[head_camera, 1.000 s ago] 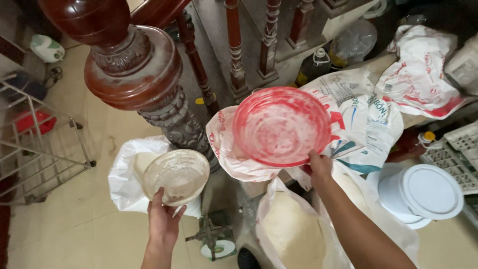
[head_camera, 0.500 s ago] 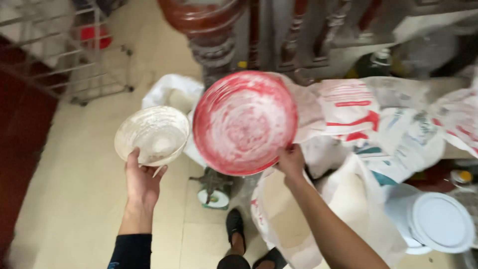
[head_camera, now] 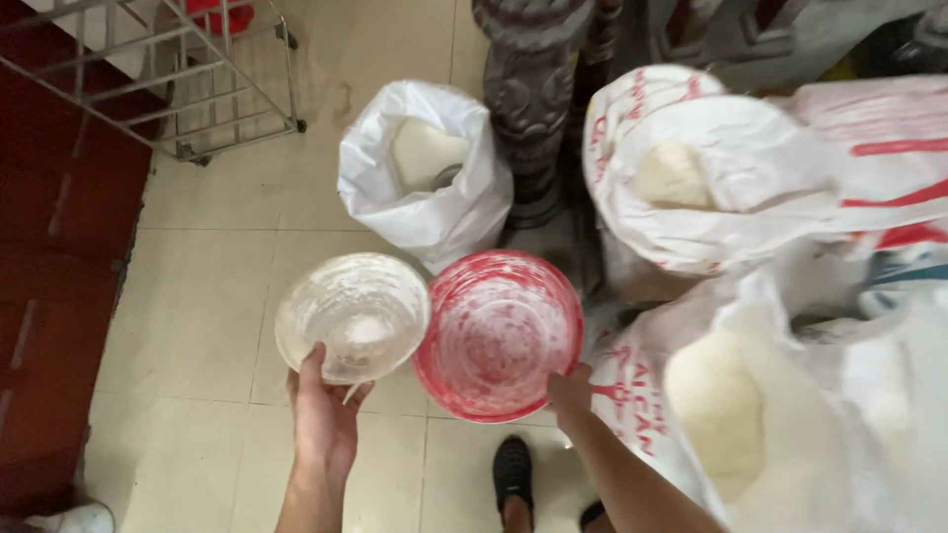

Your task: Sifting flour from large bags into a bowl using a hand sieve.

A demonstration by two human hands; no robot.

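Both hands busy: left hand [head_camera: 324, 419] gripping clear bowl [head_camera: 351, 316] by near rim, right hand [head_camera: 570, 390] pinching red bowl [head_camera: 497, 334] at lower edge. From my feed, bowls sit side by side, rims touching, mouths up over tiled floor [head_camera: 197, 296], probably kept level because both are dusted white inside. Open white sack [head_camera: 425, 173] of powder just beyond, more sacks [head_camera: 731, 188] right. Versus half second back: red bowl was tilted toward camera, now flat; both lower, closer together.

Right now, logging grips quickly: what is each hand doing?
Left hand: closed on the clear bowl.
Right hand: closed on the red bowl.
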